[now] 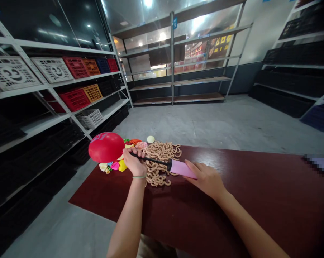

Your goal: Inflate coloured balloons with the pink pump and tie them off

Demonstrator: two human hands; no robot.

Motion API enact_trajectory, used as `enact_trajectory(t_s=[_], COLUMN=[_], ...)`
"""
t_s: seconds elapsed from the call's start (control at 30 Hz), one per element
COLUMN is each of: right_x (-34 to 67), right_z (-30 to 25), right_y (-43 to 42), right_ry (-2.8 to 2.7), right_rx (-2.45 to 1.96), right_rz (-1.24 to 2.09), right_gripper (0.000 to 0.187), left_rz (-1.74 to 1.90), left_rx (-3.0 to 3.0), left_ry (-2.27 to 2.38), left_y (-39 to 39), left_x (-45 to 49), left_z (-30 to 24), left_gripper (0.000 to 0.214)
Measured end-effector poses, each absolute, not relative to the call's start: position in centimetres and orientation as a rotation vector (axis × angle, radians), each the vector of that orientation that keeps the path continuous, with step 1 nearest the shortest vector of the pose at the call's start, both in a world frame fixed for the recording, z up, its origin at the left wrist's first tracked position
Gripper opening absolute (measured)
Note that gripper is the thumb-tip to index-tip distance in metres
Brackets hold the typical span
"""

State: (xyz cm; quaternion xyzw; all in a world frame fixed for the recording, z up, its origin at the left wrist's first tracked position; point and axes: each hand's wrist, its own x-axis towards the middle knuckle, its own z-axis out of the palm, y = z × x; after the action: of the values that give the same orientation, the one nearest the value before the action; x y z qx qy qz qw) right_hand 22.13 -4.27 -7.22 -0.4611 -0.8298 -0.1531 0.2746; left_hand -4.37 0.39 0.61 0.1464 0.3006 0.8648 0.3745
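A hand pump with a pink barrel (182, 168) and a black rod is held level above the table by both hands. My left hand (135, 165) is closed round the black end of the pump. My right hand (206, 179) grips the pink barrel. Just beyond my left hand is a red inflated balloon (106, 147) with faint print on it; its neck is hidden by the fingers. Under and behind the pump lies a heap of tan curled pieces (162, 152). Limp balloons in several colours (122, 165) lie beside the heap.
A dark red table (245, 193) spreads in front of me. A small pale round object (150, 139) sits at its far edge. On the left, shelves carry plastic crates (74, 99). A metal rack (172, 64) stands at the back, and dark shelving (293, 75) is on the right.
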Motion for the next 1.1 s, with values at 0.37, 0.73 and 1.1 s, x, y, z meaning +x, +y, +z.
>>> enact_trajectory(t_s=[0.37,0.73,1.1], right_x=[19.7,21.5,18.8], right_z=[-8.0,-7.3,-8.0], right_y=[-5.6,-4.7,-6.0], right_ry=[-2.102,-2.204,-2.042], right_rx=[-1.336,-1.236,-1.308], right_rz=[-0.245,-0.393,-0.202], right_gripper=[0.048,0.048,0.052], left_rz=[1.946,2.203,1.843], left_rx=[0.589,0.445,0.71], left_ry=[0.724,0.707,0.669], left_y=[-1.0,-0.5,-1.0], left_x=[3.2,-3.8,3.1], left_z=[-1.2,1.5,-0.3], left_gripper=[0.028,0.023,0.033])
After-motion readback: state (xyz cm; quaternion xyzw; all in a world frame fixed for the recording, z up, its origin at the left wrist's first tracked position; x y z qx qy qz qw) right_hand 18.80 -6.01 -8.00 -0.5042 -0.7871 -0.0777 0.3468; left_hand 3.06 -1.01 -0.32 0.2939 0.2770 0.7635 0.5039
